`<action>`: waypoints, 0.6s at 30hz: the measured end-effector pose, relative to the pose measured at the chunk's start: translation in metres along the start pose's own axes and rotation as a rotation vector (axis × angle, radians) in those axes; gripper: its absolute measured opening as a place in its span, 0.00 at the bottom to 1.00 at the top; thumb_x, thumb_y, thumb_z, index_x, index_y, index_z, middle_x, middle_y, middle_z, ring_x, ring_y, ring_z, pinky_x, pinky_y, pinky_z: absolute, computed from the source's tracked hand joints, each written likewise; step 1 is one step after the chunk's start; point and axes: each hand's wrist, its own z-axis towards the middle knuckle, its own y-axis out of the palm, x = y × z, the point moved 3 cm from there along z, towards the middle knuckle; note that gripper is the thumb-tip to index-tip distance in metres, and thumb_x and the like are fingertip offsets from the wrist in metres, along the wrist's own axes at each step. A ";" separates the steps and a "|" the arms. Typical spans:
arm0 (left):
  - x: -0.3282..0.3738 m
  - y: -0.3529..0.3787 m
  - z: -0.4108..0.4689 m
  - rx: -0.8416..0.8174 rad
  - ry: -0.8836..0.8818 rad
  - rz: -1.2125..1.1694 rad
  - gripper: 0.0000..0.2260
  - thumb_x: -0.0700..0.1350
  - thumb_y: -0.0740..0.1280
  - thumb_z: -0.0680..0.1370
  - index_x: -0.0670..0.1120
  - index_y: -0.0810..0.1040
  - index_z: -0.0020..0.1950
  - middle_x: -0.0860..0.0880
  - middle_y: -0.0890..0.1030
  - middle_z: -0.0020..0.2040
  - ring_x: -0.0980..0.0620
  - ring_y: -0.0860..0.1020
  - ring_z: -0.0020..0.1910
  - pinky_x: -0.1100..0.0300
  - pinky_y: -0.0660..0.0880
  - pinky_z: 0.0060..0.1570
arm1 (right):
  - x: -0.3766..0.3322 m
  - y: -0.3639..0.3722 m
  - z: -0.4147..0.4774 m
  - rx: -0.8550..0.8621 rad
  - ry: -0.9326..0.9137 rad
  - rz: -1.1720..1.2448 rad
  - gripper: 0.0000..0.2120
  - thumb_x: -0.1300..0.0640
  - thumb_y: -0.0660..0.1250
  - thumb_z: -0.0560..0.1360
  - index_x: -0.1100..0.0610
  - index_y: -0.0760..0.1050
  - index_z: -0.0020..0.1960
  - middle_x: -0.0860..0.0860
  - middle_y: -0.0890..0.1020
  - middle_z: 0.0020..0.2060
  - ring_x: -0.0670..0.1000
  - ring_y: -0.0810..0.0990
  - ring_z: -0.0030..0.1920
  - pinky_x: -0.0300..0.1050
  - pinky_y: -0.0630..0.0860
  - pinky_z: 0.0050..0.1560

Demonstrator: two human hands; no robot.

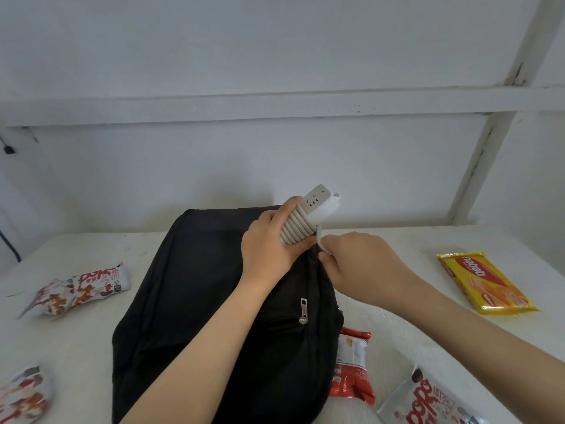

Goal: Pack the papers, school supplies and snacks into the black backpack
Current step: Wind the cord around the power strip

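Left hand (pixel 269 240) grips a cord-wrapped power strip (pixel 308 215) above the black backpack (pixel 189 286); right hand (pixel 357 264) fingers pinch its cord (pixel 319 240).

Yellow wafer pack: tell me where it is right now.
In the head view the yellow wafer pack lies flat on the white table, on the right side, apart from the black backpack and right of the right hand.

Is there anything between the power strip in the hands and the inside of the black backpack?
No loose object lies between them, but the black backpack shows no open mouth: its visible face looks closed, zipper pull lying flat. The left hand grips the power strip right above it.
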 end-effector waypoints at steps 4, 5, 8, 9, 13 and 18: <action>-0.004 0.001 0.005 -0.016 -0.042 -0.031 0.31 0.61 0.71 0.67 0.63 0.65 0.68 0.51 0.76 0.52 0.51 0.76 0.47 0.52 0.76 0.45 | 0.000 0.003 -0.008 -0.045 -0.082 0.150 0.06 0.54 0.55 0.80 0.52 0.59 0.47 0.46 0.68 0.31 0.44 0.67 0.30 0.37 0.59 0.29; -0.005 0.002 0.006 -0.019 -0.042 -0.022 0.30 0.61 0.71 0.67 0.64 0.65 0.67 0.51 0.76 0.52 0.51 0.76 0.48 0.50 0.76 0.46 | 0.002 0.003 -0.011 -0.046 -0.102 0.183 0.05 0.54 0.56 0.80 0.51 0.59 0.47 0.46 0.70 0.32 0.45 0.69 0.32 0.37 0.61 0.31; -0.004 0.004 0.009 -0.024 -0.056 -0.010 0.28 0.62 0.71 0.67 0.63 0.66 0.64 0.53 0.77 0.52 0.51 0.75 0.48 0.50 0.76 0.46 | 0.007 0.004 -0.022 -0.083 -0.119 0.312 0.02 0.54 0.56 0.80 0.51 0.64 0.52 0.47 0.74 0.37 0.48 0.73 0.36 0.39 0.68 0.35; -0.004 0.004 0.011 -0.023 -0.058 0.000 0.27 0.62 0.71 0.66 0.63 0.66 0.63 0.53 0.77 0.52 0.52 0.76 0.48 0.50 0.76 0.45 | 0.009 0.004 -0.025 -0.103 -0.113 0.385 0.04 0.55 0.56 0.80 0.50 0.63 0.54 0.48 0.75 0.38 0.48 0.74 0.37 0.39 0.70 0.37; -0.002 0.006 0.013 -0.007 -0.047 0.049 0.27 0.63 0.71 0.66 0.61 0.67 0.62 0.56 0.78 0.52 0.52 0.76 0.46 0.53 0.76 0.42 | 0.019 0.001 -0.031 -0.076 -0.093 0.498 0.07 0.55 0.55 0.81 0.48 0.64 0.58 0.46 0.76 0.36 0.43 0.76 0.37 0.37 0.72 0.38; -0.001 0.007 0.012 0.011 -0.048 0.069 0.29 0.64 0.70 0.66 0.58 0.68 0.63 0.54 0.79 0.54 0.51 0.76 0.47 0.54 0.75 0.42 | 0.020 -0.012 -0.031 0.082 -0.133 0.316 0.08 0.55 0.58 0.80 0.54 0.71 0.44 0.45 0.71 0.29 0.45 0.71 0.30 0.38 0.65 0.32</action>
